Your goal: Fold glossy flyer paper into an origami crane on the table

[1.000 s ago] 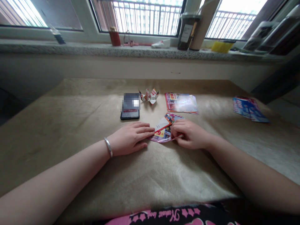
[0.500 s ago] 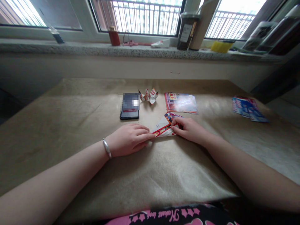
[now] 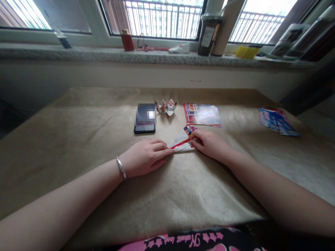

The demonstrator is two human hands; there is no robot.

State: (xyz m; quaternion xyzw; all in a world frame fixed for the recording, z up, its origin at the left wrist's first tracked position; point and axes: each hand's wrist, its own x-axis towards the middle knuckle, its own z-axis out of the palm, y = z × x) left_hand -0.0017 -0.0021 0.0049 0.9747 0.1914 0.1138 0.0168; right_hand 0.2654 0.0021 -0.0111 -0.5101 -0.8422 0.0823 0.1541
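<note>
A colourful printed paper, folded into a triangle, lies flat on the tan table cover between my hands. My left hand, with a silver bracelet on the wrist, lies on the table with its fingers together, the tips pressing the paper's left corner. My right hand rests on the paper's right side, fingers curled down onto the fold. Neither hand lifts the paper.
A dark phone lies just beyond my left hand. A small folded paper figure and a stack of printed sheets lie behind the paper. More printed sheets lie far right. Jars and small items stand on the windowsill.
My right hand has brought the paper's near flap up and over, so the sheet went from partly open to a flat folded triangle. Both hands now press it down.
</note>
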